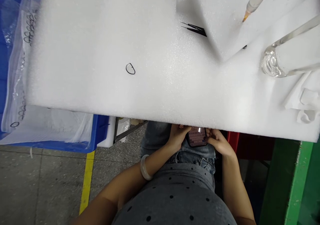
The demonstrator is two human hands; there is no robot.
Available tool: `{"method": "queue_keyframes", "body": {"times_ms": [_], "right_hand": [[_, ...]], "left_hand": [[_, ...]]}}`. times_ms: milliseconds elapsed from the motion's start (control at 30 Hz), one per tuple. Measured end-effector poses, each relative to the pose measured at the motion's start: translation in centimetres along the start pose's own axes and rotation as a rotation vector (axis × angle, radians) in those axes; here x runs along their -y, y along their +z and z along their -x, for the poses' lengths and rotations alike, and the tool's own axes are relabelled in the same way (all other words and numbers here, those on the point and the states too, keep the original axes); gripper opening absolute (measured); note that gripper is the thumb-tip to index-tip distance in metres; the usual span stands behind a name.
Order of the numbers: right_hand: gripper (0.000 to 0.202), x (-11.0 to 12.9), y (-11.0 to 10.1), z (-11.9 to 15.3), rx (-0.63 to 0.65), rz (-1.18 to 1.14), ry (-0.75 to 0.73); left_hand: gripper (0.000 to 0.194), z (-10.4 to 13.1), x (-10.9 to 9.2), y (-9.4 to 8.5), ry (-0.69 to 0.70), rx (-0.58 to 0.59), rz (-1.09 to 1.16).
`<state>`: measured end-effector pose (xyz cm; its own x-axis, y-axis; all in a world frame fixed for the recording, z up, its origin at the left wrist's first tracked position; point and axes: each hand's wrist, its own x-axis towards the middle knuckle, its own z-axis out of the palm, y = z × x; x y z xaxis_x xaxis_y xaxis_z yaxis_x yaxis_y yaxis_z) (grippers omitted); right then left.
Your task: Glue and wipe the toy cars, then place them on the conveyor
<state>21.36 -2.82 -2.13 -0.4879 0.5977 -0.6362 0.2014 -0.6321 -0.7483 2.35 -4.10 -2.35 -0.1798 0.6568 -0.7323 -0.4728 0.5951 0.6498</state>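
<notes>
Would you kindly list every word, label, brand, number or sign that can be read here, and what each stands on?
No text can be read in this view.
Smartphone: its lit screen shows rows of tiny marks, too small and blurred to read.
Syringe: no legible marking on the part in view.

No text can be read; the phone [197,139] screen is too small and blurred
</notes>
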Motion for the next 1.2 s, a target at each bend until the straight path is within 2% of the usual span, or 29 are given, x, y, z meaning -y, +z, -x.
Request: {"method": "queue_keyframes", "body": {"times_ms": [133,233,333,433,533,600,667,733,867,967,1033,1100,1133,1200], "right_hand": [[0.042,0.6,0.7,0.1,-0.119,0.126,-0.006],[0.042,1.1,1.1,0.1,-0.163,0.165,-0.009],[0.038,1.7,1.7,0.0,-0.204,0.175,-0.021],[0.045,2.5,3.0,-0.3,-0.370,0.287,-0.039],[0.067,3.8,4.7,-0.7,-0.494,0.576,0.072],[0.078,4.9,5.6,-0.8,-0.459,0.779,0.174],[0.078,6.2,6.2,-0.6,-0.418,0.914,0.220],[0.072,7.3,6.6,0.1,-0.408,0.977,0.197],[0.065,8.2,7.2,3.3,-0.454,1.022,0.090],[0.065,7.8,7.9,7.2,-0.509,1.014,0.016],[0.059,7.8,7.8,10.2,-0.523,0.929,-0.068],[0.053,8.6,6.8,13.2,-0.558,0.828,-0.152],[0.051,9.5,5.9,14.5,-0.604,0.801,-0.176],[0.049,12.1,3.0,16.6,-0.774,0.802,-0.162]], "left_hand": [[0.022,0.0,0.1,-0.1,-0.037,0.013,0.030],[0.018,-0.1,0.1,-0.2,-0.078,0.015,0.071],[0.023,-0.3,-0.2,-0.2,-0.117,0.024,0.137],[0.033,-0.4,-0.6,-0.1,-0.161,0.063,0.205],[0.040,-0.1,-1.0,-0.3,-0.216,0.146,0.246],[0.044,0.4,-1.3,-0.7,-0.249,0.226,0.252],[0.050,1.0,-1.7,-1.2,-0.261,0.318,0.247],[0.054,1.8,-2.0,-1.8,-0.265,0.427,0.242],[0.060,4.7,-2.3,-2.4,-0.261,0.649,0.231],[0.063,6.8,-2.0,-3.0,-0.243,0.849,0.203],[0.064,7.0,-1.7,-3.8,-0.228,0.971,0.123],[0.065,5.9,-1.5,-5.0,-0.217,0.988,-0.008],[0.063,4.9,-1.4,-5.5,-0.222,0.934,-0.068],[0.056,2.4,-1.2,-6.6,-0.211,0.858,-0.086]]}}
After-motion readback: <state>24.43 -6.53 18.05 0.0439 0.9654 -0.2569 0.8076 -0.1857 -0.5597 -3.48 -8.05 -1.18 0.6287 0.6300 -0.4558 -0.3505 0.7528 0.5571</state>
